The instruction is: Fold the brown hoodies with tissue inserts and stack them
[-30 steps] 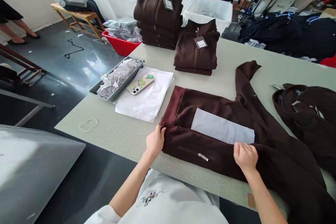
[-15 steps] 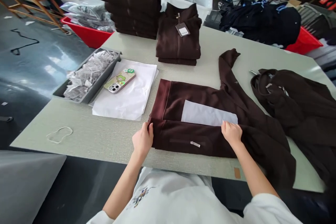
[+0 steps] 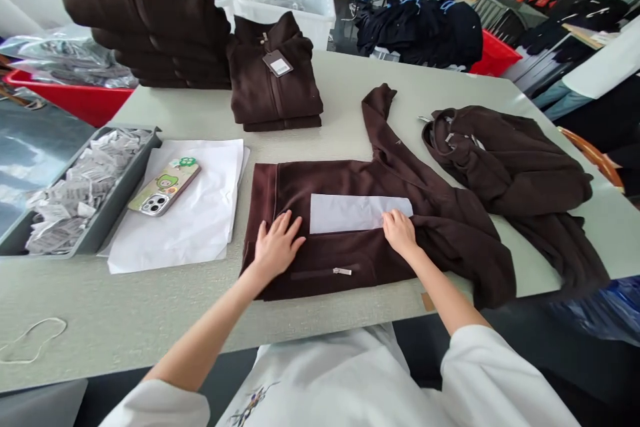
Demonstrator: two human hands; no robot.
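Observation:
A dark brown jacket [image 3: 330,177] lies spread on the table, its near side folded inward, with a silver zip pull [image 3: 343,271] on the folded part. White paper [image 3: 345,213] rests on the jacket, its near edge along the fold. My left hand [image 3: 276,247] presses flat on the folded part by the hem, fingers spread. At the other end of the fold, my right hand [image 3: 400,232] has its fingers closed on the jacket's edge, over the paper's right part. One sleeve stretches away to the back.
Folded brown jackets [image 3: 277,90] with tags stand in stacks at the back. Left are white sheets [image 3: 175,247], a phone [image 3: 165,190] and a grey tray [image 3: 95,240] of small labels. Another brown jacket [image 3: 510,160] lies crumpled at right. A person's sleeve [image 3: 610,63] shows far right.
My left hand has let go of the hem corner and now lies flat on the folded part. My right hand stays at the fold. The view has turned to the right.

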